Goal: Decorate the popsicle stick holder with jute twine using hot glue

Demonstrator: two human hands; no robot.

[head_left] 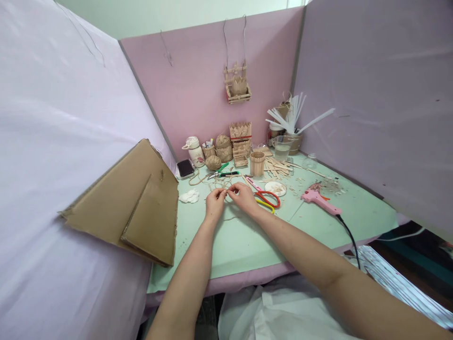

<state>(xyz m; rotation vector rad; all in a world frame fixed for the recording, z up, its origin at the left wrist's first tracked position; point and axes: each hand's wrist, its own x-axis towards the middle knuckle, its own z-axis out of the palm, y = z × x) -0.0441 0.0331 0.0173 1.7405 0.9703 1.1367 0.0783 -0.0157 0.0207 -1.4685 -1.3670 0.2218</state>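
My left hand [215, 202] and my right hand [243, 196] meet over the middle of the table, fingertips pinched close together. Between them is thin jute twine [231, 218], a loose end of which lies on the table below the hands; the part in the fingers is mostly hidden. Beside my right hand lie scissors with red and yellow handles [272, 198], partly covered by the wrist. A pink craft knife [252, 183] rests just beyond it. Behind the hands are pliers with green handles [222, 167] and a ball of twine [213, 163].
A stick-covered cup [257, 164] and loose popsicle sticks [278, 166] stand farther back. On the right lies a pink glue gun [320, 202] with its cord over the edge. Cardboard [141, 208] leans at left. A white dish [275, 189] holds scraps; a phone [185, 168] lies back left.
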